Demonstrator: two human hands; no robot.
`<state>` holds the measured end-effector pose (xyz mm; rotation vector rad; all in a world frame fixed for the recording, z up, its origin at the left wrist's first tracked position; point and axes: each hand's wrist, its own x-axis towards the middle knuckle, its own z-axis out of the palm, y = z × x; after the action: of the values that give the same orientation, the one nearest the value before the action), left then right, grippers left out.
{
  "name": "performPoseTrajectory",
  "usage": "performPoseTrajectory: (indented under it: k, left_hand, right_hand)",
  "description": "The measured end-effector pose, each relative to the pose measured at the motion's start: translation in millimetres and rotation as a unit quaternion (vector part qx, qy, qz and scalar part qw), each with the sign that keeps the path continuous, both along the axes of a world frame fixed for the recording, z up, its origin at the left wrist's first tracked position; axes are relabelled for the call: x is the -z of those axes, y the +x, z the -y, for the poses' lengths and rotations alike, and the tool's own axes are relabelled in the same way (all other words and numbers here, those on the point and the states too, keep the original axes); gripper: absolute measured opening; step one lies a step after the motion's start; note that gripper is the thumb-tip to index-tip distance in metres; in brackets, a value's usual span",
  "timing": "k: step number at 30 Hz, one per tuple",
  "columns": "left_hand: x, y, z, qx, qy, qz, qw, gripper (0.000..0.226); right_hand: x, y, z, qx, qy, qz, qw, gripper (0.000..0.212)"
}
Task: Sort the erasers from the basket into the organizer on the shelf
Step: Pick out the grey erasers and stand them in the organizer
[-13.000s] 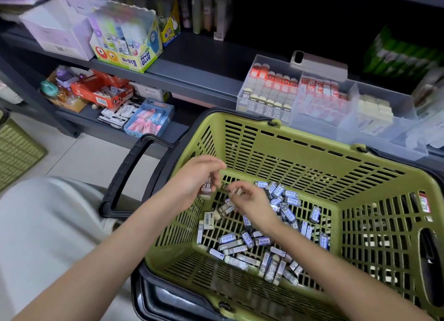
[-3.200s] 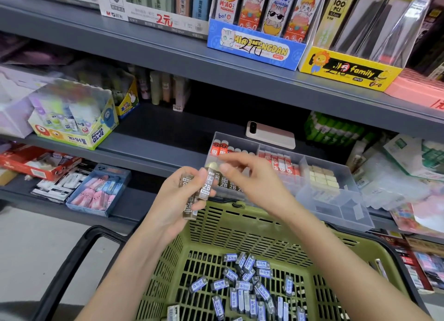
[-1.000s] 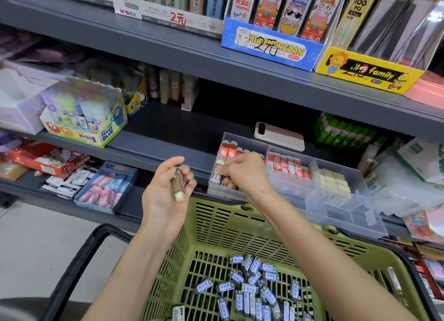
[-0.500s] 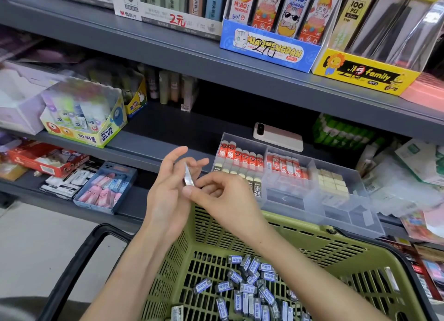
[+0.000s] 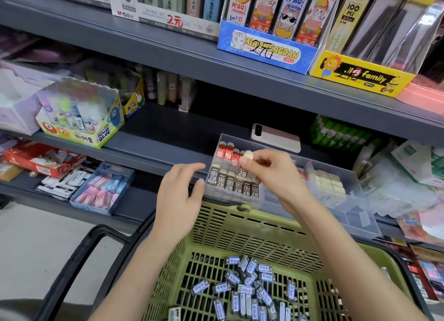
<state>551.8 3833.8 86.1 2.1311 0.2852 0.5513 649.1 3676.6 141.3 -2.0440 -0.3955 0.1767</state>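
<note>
My right hand pinches a brown 2B eraser upright over the left compartment of the clear organizer on the shelf. That compartment holds rows of brown 2B erasers in front and red-sleeved erasers behind. My left hand hovers beside the organizer's left wall with relaxed fingers and holds nothing. Below, the green basket holds several blue-sleeved erasers on its floor.
A pink phone lies behind the organizer. A glue-stick box stands to the left on the same shelf, and a blue tray of pink erasers sits on the lower shelf. An upper shelf with display boxes overhangs. The basket's black handle juts left.
My right hand took the last eraser from my left hand and carried it up and right over the organizer. My left hand is now empty.
</note>
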Motion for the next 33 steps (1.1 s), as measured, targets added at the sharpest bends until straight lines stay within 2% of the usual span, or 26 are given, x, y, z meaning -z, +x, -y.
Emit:
performPoseTrajectory:
  k: [2,4,6,11,14,21,24,27,29,31,33]
  left_hand:
    - [2,0,1,0.008,0.078,-0.017,0.997,0.031]
    - [3,0,3,0.019,0.117,-0.032,0.992,0.032]
    - [4,0,4,0.026,0.137,-0.047,0.989,0.033]
    - [6,1,4,0.027,0.143,-0.049,0.988,0.033]
    - [7,1,4,0.027,0.143,-0.052,0.988,0.034]
    - [9,1,2,0.036,0.135,-0.050,0.989,0.036]
    - [8,1,0,0.043,0.127,-0.048,0.990,0.036]
    - [6,0,0,0.055,0.110,-0.054,0.991,0.038]
    - [4,-4,1,0.065,0.105,-0.067,0.990,0.042]
    - [3,-14,2,0.078,0.125,-0.084,0.986,0.047]
    - [3,-29,-1,0.097,0.148,-0.097,0.979,0.053]
  right_hand:
    - [2,4,-4,-0.010,-0.026,-0.033,0.999,0.018]
    - [7,5,-12,-0.018,-0.021,-0.069,0.997,0.013]
    - [11,5,-21,-0.002,-0.011,-0.088,0.996,0.009]
    - [24,2,-32,0.027,-0.042,-0.069,0.996,0.015]
    - [30,0,-36,0.028,-0.069,-0.013,0.997,0.010]
    - [26,-16,-30,0.030,-0.170,0.145,0.974,0.025]
    - [20,-37,-16,0.024,-0.122,0.185,0.975,0.018]
    - [24,-71,14,-0.020,-0.015,0.150,0.988,0.010]
    - [37,-92,39,-0.050,0.012,0.093,0.994,0.010]
    - [60,-109,60,-0.064,-0.010,0.010,0.998,0.012]
    - [90,-123,76,-0.076,-0.071,-0.067,0.992,0.006]
